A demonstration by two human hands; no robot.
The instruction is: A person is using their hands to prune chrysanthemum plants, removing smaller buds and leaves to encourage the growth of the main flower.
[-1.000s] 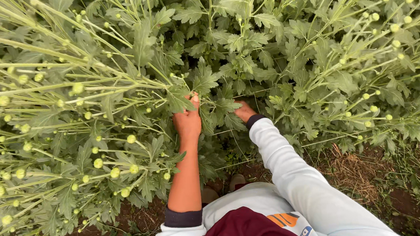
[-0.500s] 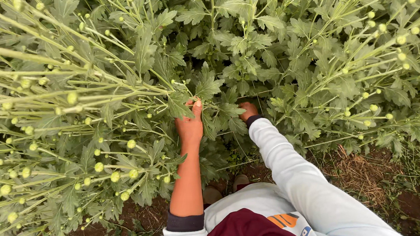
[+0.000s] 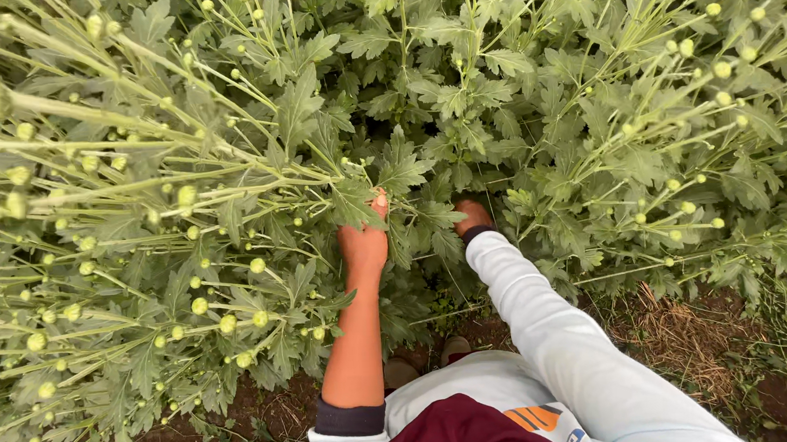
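I stand outdoors at the edge of a dense bed of green plants that fills the view from 9 through 12 to 3 o'clock. Long stalks lean in from 10 o'clock, each tipped with small round yellow-green buds. At my feet, from 4 to 8 o'clock, the ground is dark bare soil with a patch of dry straw at 4 o'clock.

My left hand reaches up into the foliage at the centre, forearm bare, sleeve pushed back to the elbow. Its fingers are buried among the leaves, one fingertip showing at 12 o'clock of the palm; it touches the leaves, but I cannot tell whether it grips a stem or lies loose.

My right hand is just to the right, at 3 o'clock of the left one, pushed deeper into the plants. Only its back shows above the dark cuff of the pale sleeve; the fingers are hidden, so its grip is unknown.
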